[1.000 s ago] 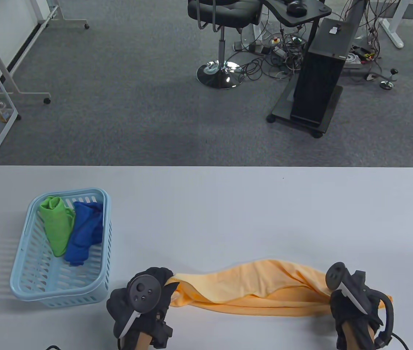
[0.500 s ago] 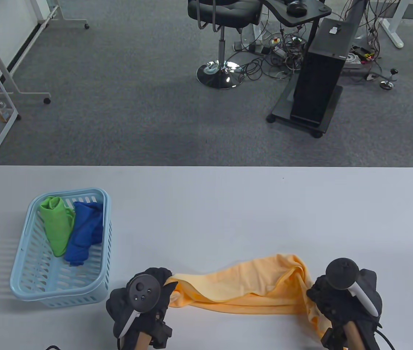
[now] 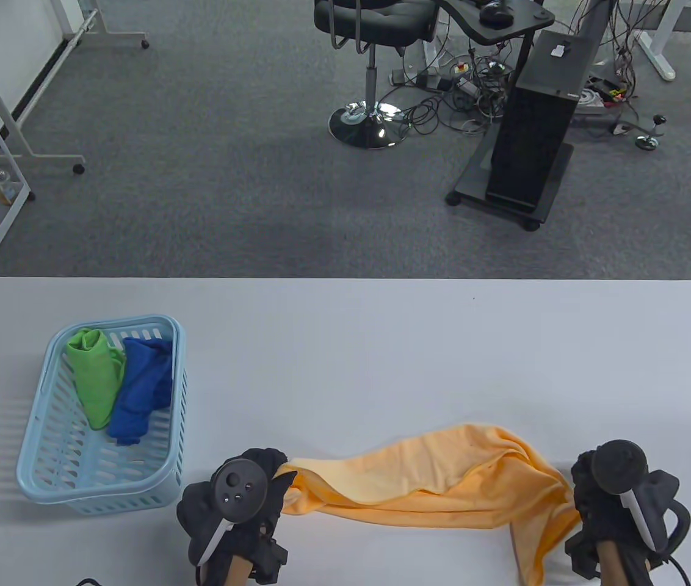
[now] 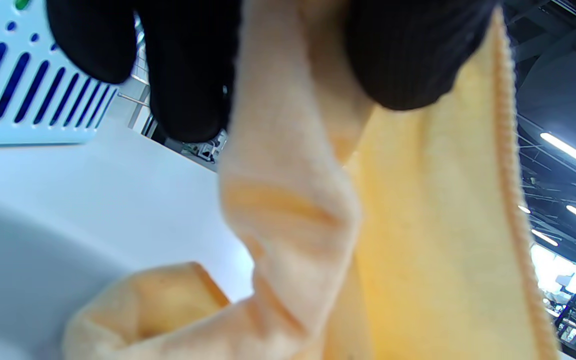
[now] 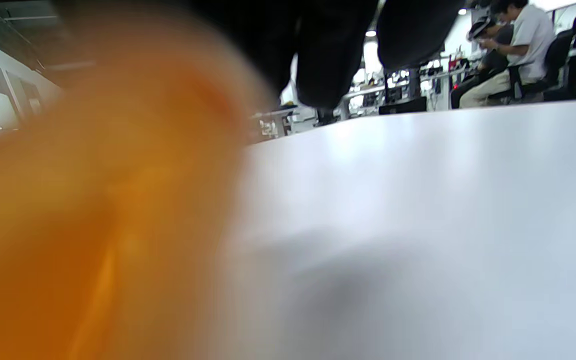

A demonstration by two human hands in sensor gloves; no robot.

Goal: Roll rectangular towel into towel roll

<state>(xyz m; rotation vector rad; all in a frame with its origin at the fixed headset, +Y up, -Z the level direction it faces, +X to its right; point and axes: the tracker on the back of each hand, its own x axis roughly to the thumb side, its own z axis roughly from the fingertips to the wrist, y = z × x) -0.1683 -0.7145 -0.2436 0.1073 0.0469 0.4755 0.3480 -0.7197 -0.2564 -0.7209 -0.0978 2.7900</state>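
The left hand (image 3: 238, 503) sits at about 7 o'clock on the worktop (image 3: 345, 342), its gloved fingers (image 4: 398, 55) pinching one end of the orange towel (image 3: 431, 482); the wrist view shows the cloth squeezed between dark fingertips. At 9 o'clock of that hand stands a light blue basket (image 3: 37, 455), and inside it lie a green cloth (image 3: 95, 378) and a blue cloth (image 3: 141, 390) side by side. The towel stretches in a loose, rumpled band along the near edge of the worktop, from the left hand toward 5 o'clock, sagging in the middle, with one flap hanging down toward the near edge just beside the right hand (image 3: 620, 519). That hand meets the towel's far end, but its fingers are hidden under the tracker and its wrist view is blurred, so I cannot tell whether it grips the cloth.
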